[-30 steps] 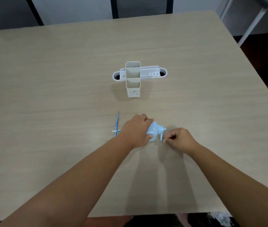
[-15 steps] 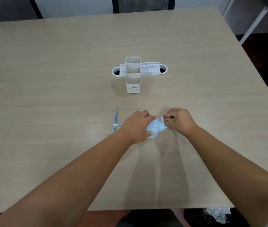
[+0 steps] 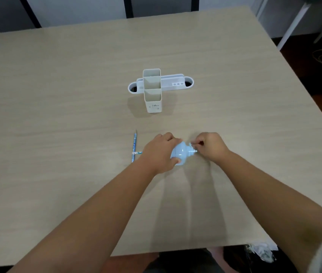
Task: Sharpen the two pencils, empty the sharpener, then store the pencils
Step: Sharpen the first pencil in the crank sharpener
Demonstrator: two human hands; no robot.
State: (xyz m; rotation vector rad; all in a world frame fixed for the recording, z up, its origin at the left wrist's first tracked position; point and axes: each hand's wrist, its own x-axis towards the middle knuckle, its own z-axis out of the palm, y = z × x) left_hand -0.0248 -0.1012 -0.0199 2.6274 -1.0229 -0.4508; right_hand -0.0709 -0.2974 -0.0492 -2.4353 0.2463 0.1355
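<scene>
The pale blue crank sharpener sits on the bench near the front edge, held down by the left hand, which wraps over its body with the thumb pressed on the near side. The right hand pinches the small crank handle at the sharpener's right end. A second ago that hand was low, at the near side of the handle; half a second ago it had swung up to the far side, and now it is at the far-right of the turn again. So the crank is going round, and the sharpening step looks to be under way. A short blue stub with a white band pokes out from under the left wrist; it seems to be the tail of the pencil being fed in, though the hand hides the entry. The other blue pencil lies loose on the bench just left of that hand, point away from the person, unmoved. Farther off, well apart from the hands, the white desk organiser stands upright with its tall compartments showing no pencils, so emptying the sharpener and storing are judged still to come.
</scene>
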